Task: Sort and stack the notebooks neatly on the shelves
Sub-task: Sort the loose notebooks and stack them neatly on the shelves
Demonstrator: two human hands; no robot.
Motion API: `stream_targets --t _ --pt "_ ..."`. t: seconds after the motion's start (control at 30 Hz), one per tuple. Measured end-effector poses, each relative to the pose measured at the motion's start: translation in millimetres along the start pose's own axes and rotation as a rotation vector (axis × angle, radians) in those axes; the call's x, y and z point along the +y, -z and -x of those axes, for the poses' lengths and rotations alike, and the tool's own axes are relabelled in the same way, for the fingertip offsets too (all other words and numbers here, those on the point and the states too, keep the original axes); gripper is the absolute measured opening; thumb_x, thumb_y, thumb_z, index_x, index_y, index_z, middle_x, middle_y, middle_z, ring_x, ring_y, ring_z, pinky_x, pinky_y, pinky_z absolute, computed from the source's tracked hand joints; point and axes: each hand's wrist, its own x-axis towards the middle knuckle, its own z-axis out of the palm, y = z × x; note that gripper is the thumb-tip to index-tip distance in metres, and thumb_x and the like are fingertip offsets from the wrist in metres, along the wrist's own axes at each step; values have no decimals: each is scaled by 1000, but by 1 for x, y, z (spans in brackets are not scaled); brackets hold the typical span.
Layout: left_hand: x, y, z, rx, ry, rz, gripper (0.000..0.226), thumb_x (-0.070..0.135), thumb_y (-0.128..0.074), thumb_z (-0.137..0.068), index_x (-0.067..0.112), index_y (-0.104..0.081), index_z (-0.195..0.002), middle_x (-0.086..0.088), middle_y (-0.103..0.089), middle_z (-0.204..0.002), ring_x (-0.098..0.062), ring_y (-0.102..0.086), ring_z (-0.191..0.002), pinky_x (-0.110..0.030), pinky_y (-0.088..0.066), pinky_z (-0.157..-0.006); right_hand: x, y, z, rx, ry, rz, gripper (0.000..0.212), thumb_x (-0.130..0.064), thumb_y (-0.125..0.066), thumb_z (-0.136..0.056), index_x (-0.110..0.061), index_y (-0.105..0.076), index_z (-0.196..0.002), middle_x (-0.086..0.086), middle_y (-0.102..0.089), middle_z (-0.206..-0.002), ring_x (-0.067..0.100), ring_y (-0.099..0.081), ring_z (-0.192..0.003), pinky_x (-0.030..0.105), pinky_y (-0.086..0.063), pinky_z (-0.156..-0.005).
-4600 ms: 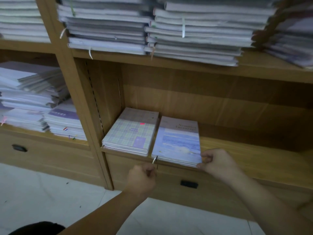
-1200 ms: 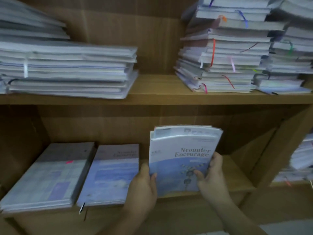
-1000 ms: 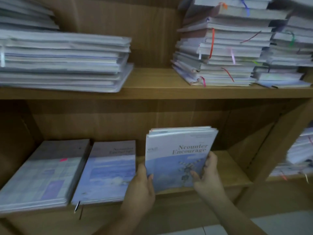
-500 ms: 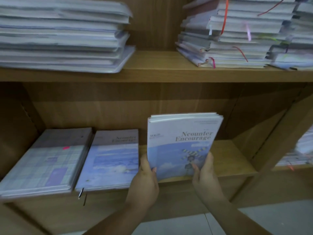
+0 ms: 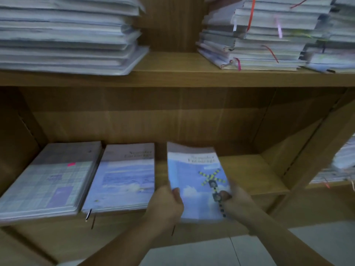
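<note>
— Blue sky-printed softcover notebooks [image 5: 196, 181] are resting on the lower wooden shelf [image 5: 249, 173]?
— We're clamping their near edge, left hand [image 5: 167, 206] and right hand [image 5: 236, 196] both curled round; we're judging them floppy, slippery.

Furniture: we face a wooden bookcase [image 5: 192, 79] with a brown back panel [image 5: 172, 121].
Floor: we see pale tiles [image 5: 192, 252] under it.
Light: we find it dim.

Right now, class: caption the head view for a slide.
Left hand and right hand hold a blue notebook bundle at the lower shelf, beside another blue stack.
</note>
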Motion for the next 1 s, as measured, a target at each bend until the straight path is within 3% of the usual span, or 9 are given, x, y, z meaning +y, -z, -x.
stream_targets --t 0.07,0.13,0.3,0.43,0.63,0.7,0.8,0.9,1.0 --pt "0 -5 2 -44 54 -15 30 31 -44 -105 9 -59 -118 -15 -69 -107 -35 -66 -102 -36 -50 -78 2 -1 3 -46 -16 39 22 -12 -49 -92 -27 -54 -107 -10 -62 -84 6 -59 -72 12 -46 -54" --pt "-1 -8 1 -27 58 15 29 32 -44 -106 9 -61 -111 -15 -70 -106 -36 -65 -104 -35 -49 -78 -1 0 1 -18 -28 43 22 -12 -49 -93 -24 -57 -110 -8 -64 -90 10 -61 -79 17 -48 -60" --pt "-4 -7 -4 32 69 189 30 31 -45 -105 8 -63 -96 -14 -65 -84 -39 -65 -90 -37 -46 -73 -13 -5 -14 6 -129 84 18 -21 -59 -92 -16 -61 -109 8 -65 -105 27 -59 -94 29 -47 -77" --pt "-17 7 18 1 -35 177 17 25 -54 -90 14 -58 -78 -3 -60 -67 -23 -61 -69 -35 -47 -63 -20 -7 -24 40 -161 150 26 -21 -58 -91 -9 -62 -115 21 -46 -131 33 -44 -122 30 -42 -94" --pt "-53 3 39 -71 -130 107 11 29 -52 -75 24 -45 -68 1 -44 -57 -17 -50 -55 -30 -44 -56 -23 -15 -43 58 -143 113 15 -27 -62 -91 -16 -63 -100 19 -61 -115 32 -59 -97 28 -44 -77" --pt "-62 -2 41 -46 -128 110 18 36 -50 -78 20 -46 -70 2 -53 -60 -17 -53 -56 -31 -43 -55 -25 -16 -45 92 -108 145 10 -28 -61 -93 -18 -61 -93 18 -64 -110 33 -59 -96 29 -43 -76" --pt "-66 -7 39 11 -143 163 21 38 -48 -82 18 -49 -75 0 -59 -65 -19 -58 -62 -35 -48 -61 -27 -11 -42 140 -77 161 21 -30 -63 -94 -10 -63 -96 14 -68 -102 35 -62 -103 33 -48 -81" --pt "-62 -13 34 45 -146 168 17 33 -54 -84 19 -48 -76 1 -53 -62 -16 -51 -57 -31 -41 -56 -21 -5 -37 74 -86 165 40 -47 -66 -90 -8 -56 -97 6 -66 -93 31 -65 -98 34 -53 -82" --pt "-59 -22 26 93 -141 179 29 44 -52 -81 15 -56 -82 -2 -55 -63 -20 -56 -60 -36 -47 -60 -11 0 -29 -66 -8 93 70 -57 -85 -69 -15 -66 -122 -4 -67 -120 19 -62 -114 31 -50 -94"
